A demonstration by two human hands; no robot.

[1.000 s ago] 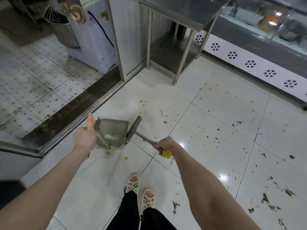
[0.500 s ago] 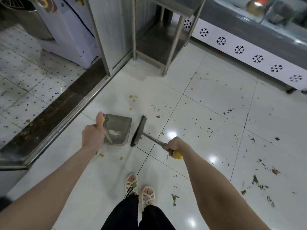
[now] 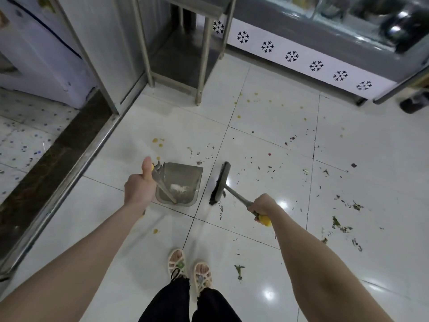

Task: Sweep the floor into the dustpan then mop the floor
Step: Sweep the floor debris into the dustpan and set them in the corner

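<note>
Glossy white tiled floor [image 3: 267, 117], dark-jointed, strewn with green leaf scraps [image 3: 336, 223] and yellow specks. White panel [image 3: 278, 46] printed with black snowflake motifs; stainless bench leg [image 3: 205, 66] beside it. Translucent grey plastic dustpan [image 3: 185, 175], tray-shaped, low at the floor just beyond the left hand [image 3: 139, 189], whose fingers wrap its slanted handle, thumb raised; a white clump [image 3: 177, 188] lies inside. Flat dark-bristled broom [image 3: 220, 182] between the two hands, head on the tiles just right of the dustpan, not touching it; the right hand [image 3: 262, 205] has its fingers curled round the grey shaft, a yellow end cap [image 3: 265, 221] on their near side.
</note>
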